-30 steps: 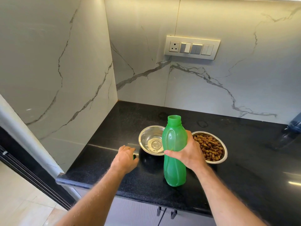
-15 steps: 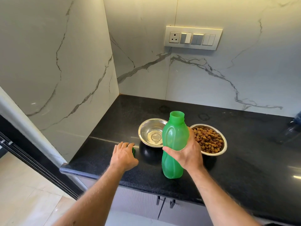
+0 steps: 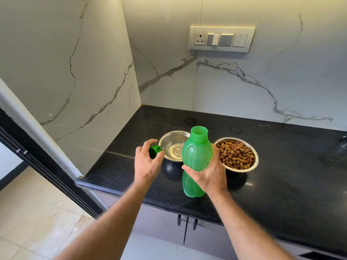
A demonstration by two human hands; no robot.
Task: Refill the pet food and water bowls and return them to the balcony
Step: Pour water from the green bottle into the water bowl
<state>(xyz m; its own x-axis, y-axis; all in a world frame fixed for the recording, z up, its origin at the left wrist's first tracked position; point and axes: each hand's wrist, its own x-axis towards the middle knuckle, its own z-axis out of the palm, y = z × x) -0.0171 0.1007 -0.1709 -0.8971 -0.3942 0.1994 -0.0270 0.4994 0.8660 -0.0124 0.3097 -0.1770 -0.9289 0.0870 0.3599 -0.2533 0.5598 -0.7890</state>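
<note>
— Grip, right hand (image 3: 208, 172)?
— Wrapped round the waist of green bottle (image 3: 196, 158), thumb across the front, fingers behind. Bottle upright, uncapped, base just above or on black counter (image 3: 281, 184); cannot tell which.

— Grip, left hand (image 3: 147, 162)?
— Curled round green cap (image 3: 155, 151), held between thumb and fingertips, raised clear of the counter at 9 o'clock of the bottle.

— Bowls?
— Two, steel, both on the counter. Left bowl (image 3: 173, 147): at 11 o'clock of the bottle, partly hidden behind it, shiny inside; water level not readable. Right bowl (image 3: 237, 154): at 2 o'clock of the bottle, filled with brown kibble (image 3: 235, 153), just beside the right hand.

— Surroundings?
— Marble wall (image 3: 244, 81) at 12 o'clock, carrying switch panel (image 3: 222, 39). Cabinet doors (image 3: 169, 226) under the counter edge. Tiled floor (image 3: 37, 212) at 7 o'clock.
</note>
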